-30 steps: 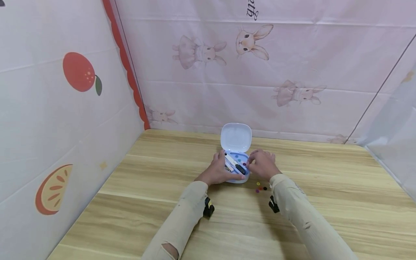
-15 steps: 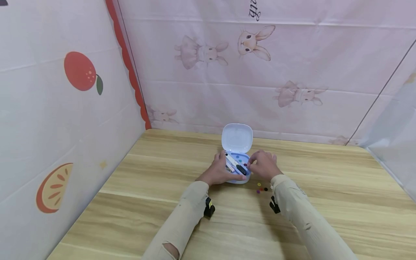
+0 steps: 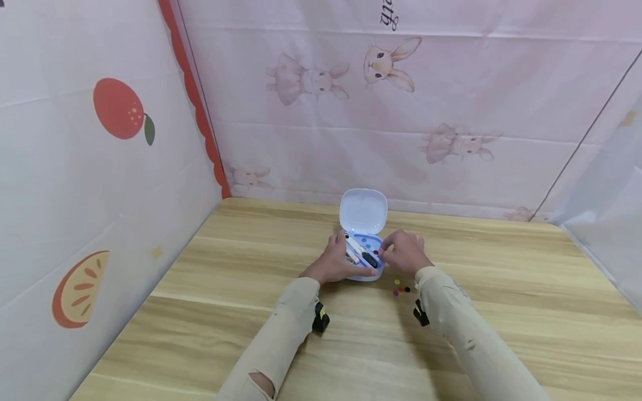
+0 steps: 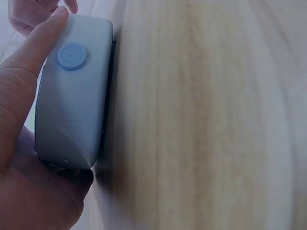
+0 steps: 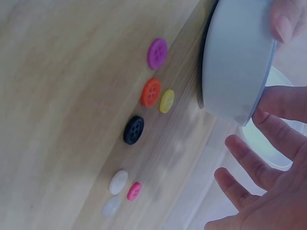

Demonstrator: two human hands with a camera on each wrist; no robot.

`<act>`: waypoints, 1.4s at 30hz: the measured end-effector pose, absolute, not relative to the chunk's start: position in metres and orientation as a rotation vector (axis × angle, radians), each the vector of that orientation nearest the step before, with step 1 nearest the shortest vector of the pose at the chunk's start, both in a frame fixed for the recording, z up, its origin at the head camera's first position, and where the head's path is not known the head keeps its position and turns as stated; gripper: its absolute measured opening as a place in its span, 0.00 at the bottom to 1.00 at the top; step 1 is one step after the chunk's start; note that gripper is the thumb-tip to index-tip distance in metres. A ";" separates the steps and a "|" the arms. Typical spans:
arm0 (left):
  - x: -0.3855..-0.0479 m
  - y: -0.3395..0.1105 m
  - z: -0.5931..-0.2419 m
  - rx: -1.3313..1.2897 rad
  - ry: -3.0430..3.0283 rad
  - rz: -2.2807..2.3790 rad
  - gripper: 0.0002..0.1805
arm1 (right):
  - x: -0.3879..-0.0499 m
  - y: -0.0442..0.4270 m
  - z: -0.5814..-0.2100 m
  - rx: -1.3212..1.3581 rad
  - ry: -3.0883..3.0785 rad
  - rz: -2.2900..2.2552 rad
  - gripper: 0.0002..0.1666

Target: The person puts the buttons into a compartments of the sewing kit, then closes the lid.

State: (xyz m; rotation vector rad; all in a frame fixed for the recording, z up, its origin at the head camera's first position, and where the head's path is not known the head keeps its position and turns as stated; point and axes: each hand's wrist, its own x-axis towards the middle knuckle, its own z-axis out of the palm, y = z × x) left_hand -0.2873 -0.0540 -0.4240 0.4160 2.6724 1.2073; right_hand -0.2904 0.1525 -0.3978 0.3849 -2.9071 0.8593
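A small light-blue plastic box stands on the table with its lid raised. My left hand holds it from the left, thumb along the front wall by a round blue catch. Inside lie a white tool with a black end and several small buttons. My right hand is at the box's right rim, its thumb and index finger bent together over the edge. The other fingers are spread. Whether a button is between the right fingertips is hidden.
Loose buttons lie on the wooden table in front of my right hand: purple, orange, yellow, black, pink and white. A printed cloth wall rises behind the box.
Both hands and the box keep nearly the same place. The right thumb and index finger stay at the box's right rim. The head view shifts slightly.
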 end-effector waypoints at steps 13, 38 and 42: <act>-0.286 -0.055 -0.429 0.392 2.667 1.204 0.75 | -0.289 0.152 -0.403 0.420 -2.891 0.853 0.07; -0.287 -0.053 -0.425 0.344 2.674 1.170 0.75 | -0.275 0.197 -0.397 0.414 -2.980 1.000 0.03; -0.288 -0.053 -0.425 0.339 2.679 1.157 0.75 | -0.274 0.198 -0.398 0.453 -3.050 0.910 0.01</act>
